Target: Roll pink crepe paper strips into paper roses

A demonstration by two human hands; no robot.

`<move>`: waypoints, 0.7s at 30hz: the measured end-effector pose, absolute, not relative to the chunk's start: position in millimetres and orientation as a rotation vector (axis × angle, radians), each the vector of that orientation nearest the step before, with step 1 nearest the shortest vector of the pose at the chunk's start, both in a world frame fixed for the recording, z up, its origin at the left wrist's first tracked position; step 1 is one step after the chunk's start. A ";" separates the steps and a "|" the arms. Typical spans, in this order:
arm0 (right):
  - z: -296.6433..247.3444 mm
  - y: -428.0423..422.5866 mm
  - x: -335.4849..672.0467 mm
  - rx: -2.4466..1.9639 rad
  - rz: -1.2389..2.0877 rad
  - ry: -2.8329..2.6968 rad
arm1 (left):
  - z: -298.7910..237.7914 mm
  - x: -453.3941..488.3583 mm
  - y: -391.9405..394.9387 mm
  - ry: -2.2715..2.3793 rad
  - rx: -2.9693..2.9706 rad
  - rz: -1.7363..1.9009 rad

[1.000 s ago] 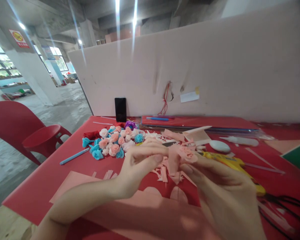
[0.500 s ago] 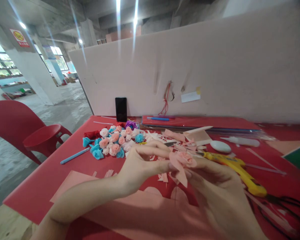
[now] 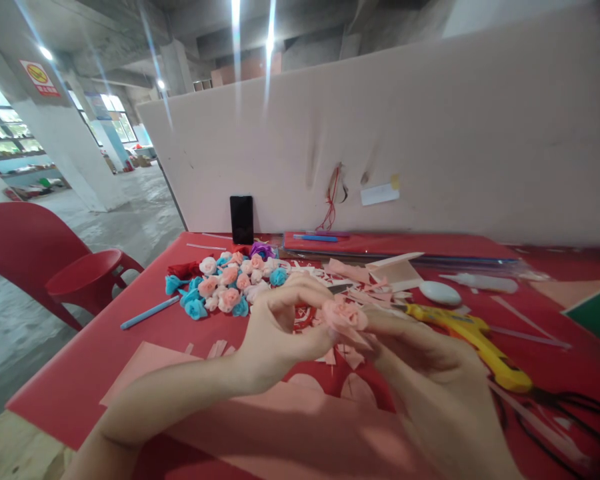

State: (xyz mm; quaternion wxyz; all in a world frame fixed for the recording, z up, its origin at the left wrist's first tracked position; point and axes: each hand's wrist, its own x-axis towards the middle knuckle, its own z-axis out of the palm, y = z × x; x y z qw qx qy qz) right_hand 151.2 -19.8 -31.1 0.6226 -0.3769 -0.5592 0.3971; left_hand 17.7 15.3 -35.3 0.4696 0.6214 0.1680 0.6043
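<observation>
Above the red table, both of my hands pinch a small pink paper rose. My left hand curls round the rose's left side, thumb and fingers closed on it. From below and the right, my right hand grips its base. Under my forearms lies a pink paper sheet. Pink paper scraps are scattered beneath the rose.
A heap of finished paper roses in pink, white, blue, purple and red lies at the back left. A yellow glue gun rests to the right. A black phone leans on the pale partition. A blue pen and a red chair are at left.
The loose pink strip that hung from the rose has been wrapped in, and the rose now looks compact. My hands have shifted slightly left with it.
</observation>
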 end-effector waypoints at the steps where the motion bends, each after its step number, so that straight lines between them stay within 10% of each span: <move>1: -31.0 -20.9 150.7 -0.872 0.894 -1.289 | -35.8 17.7 15.5 0.407 1.538 1.496; 21: -23.7 -22.0 152.5 -0.901 1.052 -1.291 | -33.0 18.9 8.2 0.498 1.536 1.537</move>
